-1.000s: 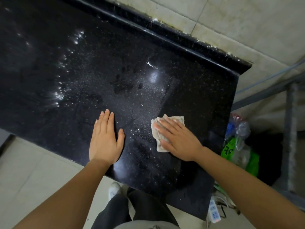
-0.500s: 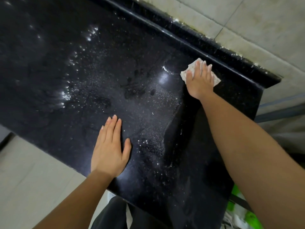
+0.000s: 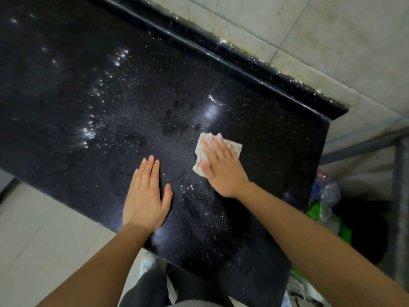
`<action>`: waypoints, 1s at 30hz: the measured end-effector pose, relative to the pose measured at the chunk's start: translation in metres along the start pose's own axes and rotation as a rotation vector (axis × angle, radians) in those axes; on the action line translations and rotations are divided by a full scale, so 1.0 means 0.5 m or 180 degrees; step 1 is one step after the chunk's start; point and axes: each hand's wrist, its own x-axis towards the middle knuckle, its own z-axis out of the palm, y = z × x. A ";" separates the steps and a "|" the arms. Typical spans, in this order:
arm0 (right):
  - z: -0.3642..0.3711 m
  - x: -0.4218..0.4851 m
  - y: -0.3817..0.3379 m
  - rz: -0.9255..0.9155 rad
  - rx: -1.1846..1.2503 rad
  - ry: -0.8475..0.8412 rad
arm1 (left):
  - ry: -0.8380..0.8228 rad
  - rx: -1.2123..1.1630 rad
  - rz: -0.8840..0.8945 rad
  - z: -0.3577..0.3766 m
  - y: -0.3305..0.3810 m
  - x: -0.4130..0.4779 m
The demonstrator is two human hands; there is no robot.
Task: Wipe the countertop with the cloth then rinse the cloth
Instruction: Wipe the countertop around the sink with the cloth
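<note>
A black speckled countertop (image 3: 110, 103) fills most of the view, wet with droplets and smears. A small pale cloth (image 3: 234, 147) lies flat on it near the right end. My right hand (image 3: 223, 169) presses on the cloth with straight fingers and covers most of it. My left hand (image 3: 146, 196) rests flat on the bare counter, a little to the left of the cloth and close to the front edge.
A raised black backsplash (image 3: 243, 63) runs along the back under a tiled wall (image 3: 309, 29). The counter ends at the right, where plastic bags and bottles (image 3: 325, 202) sit below beside a metal frame (image 3: 398, 196). Pale floor tiles (image 3: 44, 240) lie in front.
My right hand has slid the cloth from the backsplash back toward me to the middle of the counter's right part. My left hand stays flat in place.
</note>
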 end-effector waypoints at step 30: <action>-0.033 0.126 0.025 0.0621 0.0134 0.0348 | 0.0031 0.0025 0.0039 0.009 -0.007 0.004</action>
